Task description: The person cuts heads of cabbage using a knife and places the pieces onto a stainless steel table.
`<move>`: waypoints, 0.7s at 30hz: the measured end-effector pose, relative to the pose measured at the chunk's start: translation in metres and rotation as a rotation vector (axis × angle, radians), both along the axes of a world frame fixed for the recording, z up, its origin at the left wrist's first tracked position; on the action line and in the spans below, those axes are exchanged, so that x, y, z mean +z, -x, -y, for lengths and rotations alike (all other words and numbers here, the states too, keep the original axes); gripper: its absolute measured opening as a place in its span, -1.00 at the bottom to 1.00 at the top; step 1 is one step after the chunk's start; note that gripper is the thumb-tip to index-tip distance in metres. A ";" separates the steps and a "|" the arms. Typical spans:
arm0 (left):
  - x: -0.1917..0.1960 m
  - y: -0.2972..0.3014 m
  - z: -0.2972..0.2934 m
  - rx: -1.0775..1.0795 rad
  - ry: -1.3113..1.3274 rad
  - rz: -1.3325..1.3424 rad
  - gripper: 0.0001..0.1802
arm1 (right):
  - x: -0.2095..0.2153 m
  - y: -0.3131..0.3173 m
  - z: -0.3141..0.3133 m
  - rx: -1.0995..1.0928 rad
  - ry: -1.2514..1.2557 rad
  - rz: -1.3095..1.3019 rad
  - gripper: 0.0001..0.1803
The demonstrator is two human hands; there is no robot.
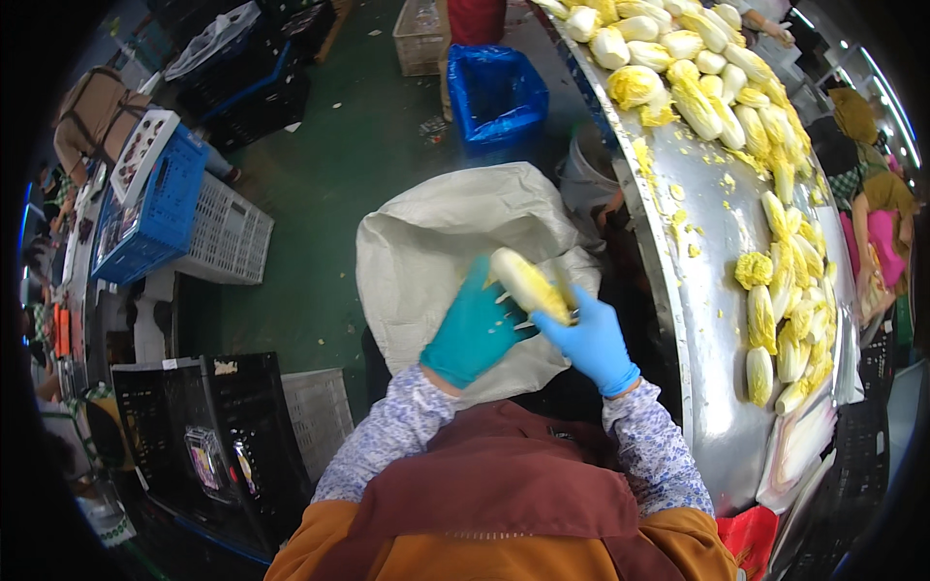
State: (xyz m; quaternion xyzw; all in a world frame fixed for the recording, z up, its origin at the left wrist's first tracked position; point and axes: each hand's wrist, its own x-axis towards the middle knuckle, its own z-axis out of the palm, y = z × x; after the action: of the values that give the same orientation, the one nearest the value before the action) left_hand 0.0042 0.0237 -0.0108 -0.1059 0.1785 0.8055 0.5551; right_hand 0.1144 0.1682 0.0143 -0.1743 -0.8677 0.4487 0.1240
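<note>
A small napa cabbage (528, 283), white at its base and yellow toward its leafy end, is held over the mouth of a large white woven sack (407, 247). My right hand (593, 341), in a blue glove, grips the leafy end. A thin dark piece (565, 287), perhaps a knife blade, shows by its fingers; most of it is hidden. My left hand (473, 334), in a green glove, lies just left of the cabbage with its fingers apart. Its fingertips are a little blurred, and whether they touch the cabbage I cannot tell.
On my right runs a metal table (683, 281) with piled napa cabbages (717, 92) and leaf scraps. A blue-lined bin (496, 97) and a white bucket (588, 165) stand ahead. Black crates (208, 426) and a blue crate (155, 208) are on the left. Other people work at both sides.
</note>
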 end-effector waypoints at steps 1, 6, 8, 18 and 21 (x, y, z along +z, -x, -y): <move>-0.002 0.006 0.004 -0.099 -0.218 -0.022 -0.30 | 0.030 -0.001 -0.005 -0.188 0.451 0.212 -0.53; -0.042 0.022 0.026 -0.014 -0.105 -0.019 -0.42 | 0.054 -0.027 -0.057 -0.495 1.130 -0.304 -0.59; -0.057 0.020 0.034 0.006 -0.024 0.038 -0.48 | 0.065 -0.047 -0.087 -0.685 1.122 -0.481 -0.59; -0.081 0.005 0.022 -0.064 0.200 0.084 -0.60 | 0.103 -0.161 -0.272 -0.849 0.658 -0.977 -0.67; -0.084 0.006 0.016 -0.060 0.211 0.078 -0.61 | 0.101 -0.122 -0.245 -0.932 0.611 -0.575 -0.63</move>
State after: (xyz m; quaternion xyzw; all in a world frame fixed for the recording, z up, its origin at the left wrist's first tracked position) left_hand -0.0020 0.0074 -0.0952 -0.1895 0.2434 0.7604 0.5715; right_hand 0.2363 0.4131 0.1153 -0.4342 -0.4650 0.6043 0.4797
